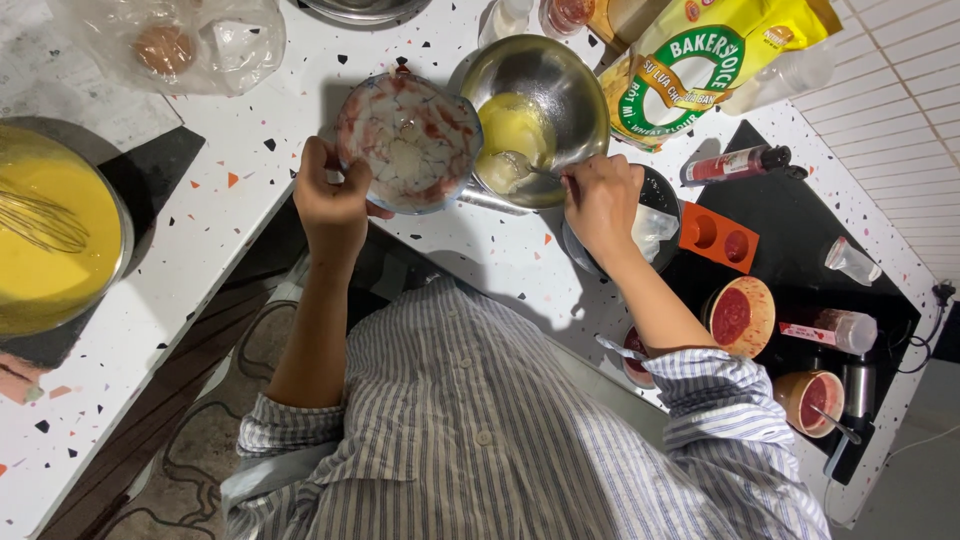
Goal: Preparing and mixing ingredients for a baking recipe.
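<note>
My left hand (333, 195) grips the rim of a glass bowl (408, 142) smeared inside with red and white, holding it tilted next to a steel mixing bowl (560, 80). Pale yellow batter (512, 135) lies in the steel bowl. My right hand (600, 200) pinches the handle of a spoon (520, 166) whose head rests in that batter.
A large bowl of yellow batter with a whisk (45, 235) stands at the left edge. A yellow flour bag (700, 60), a red bottle (735, 163), an orange mould (718, 236) and small cups of red mixture (740, 316) crowd the right. A plastic bag with an egg (170, 45) lies top left.
</note>
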